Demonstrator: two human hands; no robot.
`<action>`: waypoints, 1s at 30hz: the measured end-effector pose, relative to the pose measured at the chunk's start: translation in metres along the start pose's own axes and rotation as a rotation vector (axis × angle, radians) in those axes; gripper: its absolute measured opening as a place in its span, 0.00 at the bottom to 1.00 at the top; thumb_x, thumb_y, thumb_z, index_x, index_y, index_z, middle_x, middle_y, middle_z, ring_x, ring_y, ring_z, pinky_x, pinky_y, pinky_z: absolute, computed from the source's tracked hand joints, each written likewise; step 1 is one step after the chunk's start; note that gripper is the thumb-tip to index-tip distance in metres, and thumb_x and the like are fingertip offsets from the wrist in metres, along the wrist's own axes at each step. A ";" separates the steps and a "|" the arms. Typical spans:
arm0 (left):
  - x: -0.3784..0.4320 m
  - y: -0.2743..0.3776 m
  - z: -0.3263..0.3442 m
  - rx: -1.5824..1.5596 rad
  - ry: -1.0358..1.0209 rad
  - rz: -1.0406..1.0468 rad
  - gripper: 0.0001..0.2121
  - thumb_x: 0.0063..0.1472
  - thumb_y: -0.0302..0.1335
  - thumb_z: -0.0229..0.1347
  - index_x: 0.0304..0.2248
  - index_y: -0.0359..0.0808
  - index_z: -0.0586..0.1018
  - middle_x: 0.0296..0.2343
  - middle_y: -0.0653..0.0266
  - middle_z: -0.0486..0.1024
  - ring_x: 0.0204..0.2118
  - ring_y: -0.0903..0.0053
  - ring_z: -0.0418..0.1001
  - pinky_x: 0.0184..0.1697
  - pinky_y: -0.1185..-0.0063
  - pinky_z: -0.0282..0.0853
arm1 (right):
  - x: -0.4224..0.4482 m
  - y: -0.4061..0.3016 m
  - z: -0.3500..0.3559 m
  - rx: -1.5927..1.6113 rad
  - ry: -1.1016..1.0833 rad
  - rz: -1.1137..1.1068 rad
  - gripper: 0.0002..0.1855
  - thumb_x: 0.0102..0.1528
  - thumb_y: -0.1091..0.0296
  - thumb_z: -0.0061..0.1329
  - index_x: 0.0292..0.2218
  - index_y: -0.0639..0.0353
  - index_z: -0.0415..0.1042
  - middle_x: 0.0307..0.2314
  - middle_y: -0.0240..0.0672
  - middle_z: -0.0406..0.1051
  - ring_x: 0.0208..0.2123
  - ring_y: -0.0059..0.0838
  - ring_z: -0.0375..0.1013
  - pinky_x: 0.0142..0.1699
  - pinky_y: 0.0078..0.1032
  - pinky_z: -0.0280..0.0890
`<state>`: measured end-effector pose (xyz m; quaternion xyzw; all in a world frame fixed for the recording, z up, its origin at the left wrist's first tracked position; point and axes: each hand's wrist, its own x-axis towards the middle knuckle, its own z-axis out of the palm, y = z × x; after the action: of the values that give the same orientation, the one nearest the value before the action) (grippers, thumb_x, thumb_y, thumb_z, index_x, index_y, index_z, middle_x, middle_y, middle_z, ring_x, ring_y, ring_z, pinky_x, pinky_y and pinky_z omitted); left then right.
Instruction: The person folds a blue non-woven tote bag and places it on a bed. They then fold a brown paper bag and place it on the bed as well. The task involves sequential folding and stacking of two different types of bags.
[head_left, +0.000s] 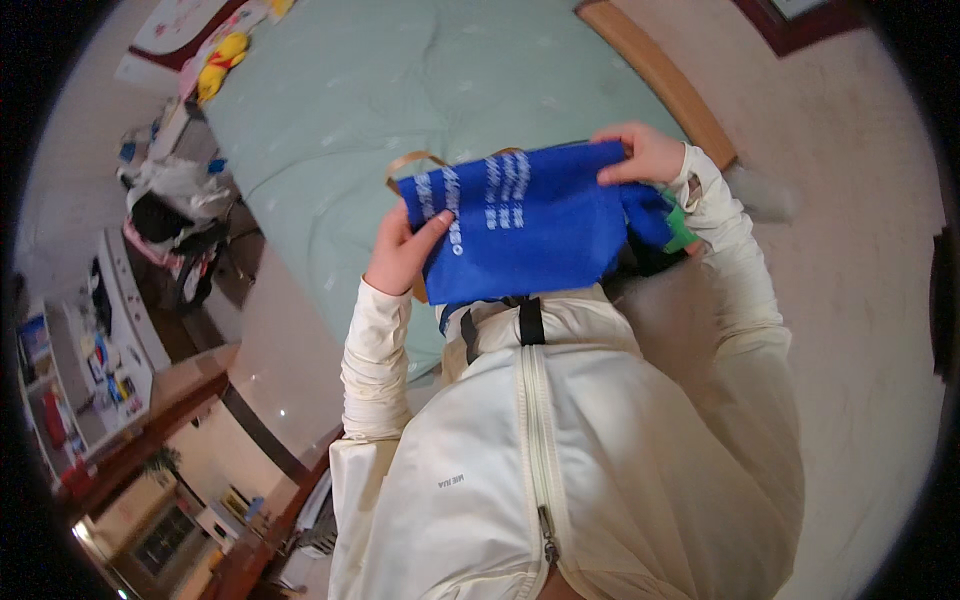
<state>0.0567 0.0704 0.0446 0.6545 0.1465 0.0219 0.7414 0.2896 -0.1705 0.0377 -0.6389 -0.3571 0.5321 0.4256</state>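
Note:
Between my two hands hangs a folded blue fabric bag (525, 225) with white printed writing, raised in front of my waist. My left hand (409, 244) grips its left edge, thumb on the front face. At the upper right corner, my right hand (641, 154) pinches the cloth between thumb and fingers. A tan strap or handle (414, 159) loops up behind the upper left edge. Beside the bag's right end, below my right wrist, more blue cloth with a green piece (679, 231) shows; what it belongs to is partly hidden.
A bed with a pale green sheet (360, 112) lies ahead, its wooden board (660, 75) along the right. A yellow plush toy (223, 64) rests at its far left corner. Left of the bed stand a cluttered chair (176, 210) and a white desk with shelves (97, 360).

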 end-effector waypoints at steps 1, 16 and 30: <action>0.013 -0.007 0.009 -0.118 0.064 0.052 0.12 0.53 0.21 0.48 0.39 0.29 0.65 0.30 0.65 0.70 0.31 0.84 0.67 0.35 0.85 0.64 | -0.006 0.011 -0.006 0.291 0.143 -0.067 0.24 0.44 0.76 0.48 0.44 0.64 0.57 0.33 0.35 0.67 0.33 0.21 0.67 0.40 0.17 0.61; 0.270 -0.191 0.163 0.203 -0.029 -0.137 0.19 0.47 0.18 0.49 0.40 0.28 0.58 0.33 0.55 0.67 0.36 0.73 0.66 0.41 0.79 0.61 | -0.038 0.282 -0.152 0.153 0.523 0.186 0.51 0.42 0.58 0.54 0.54 0.63 0.31 0.45 0.48 0.55 0.44 0.35 0.59 0.47 0.24 0.55; 0.382 -0.374 0.229 1.096 0.090 -0.191 0.30 0.44 0.24 0.53 0.48 0.36 0.54 0.46 0.52 0.56 0.49 0.59 0.55 0.50 0.72 0.51 | 0.069 0.493 -0.161 0.041 1.044 0.382 0.41 0.41 0.83 0.42 0.54 0.48 0.41 0.45 0.51 0.55 0.47 0.48 0.56 0.49 0.28 0.54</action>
<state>0.4186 -0.1182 -0.3702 0.9265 0.2266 -0.0971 0.2842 0.4621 -0.3232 -0.4321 -0.8628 0.0339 0.2194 0.4542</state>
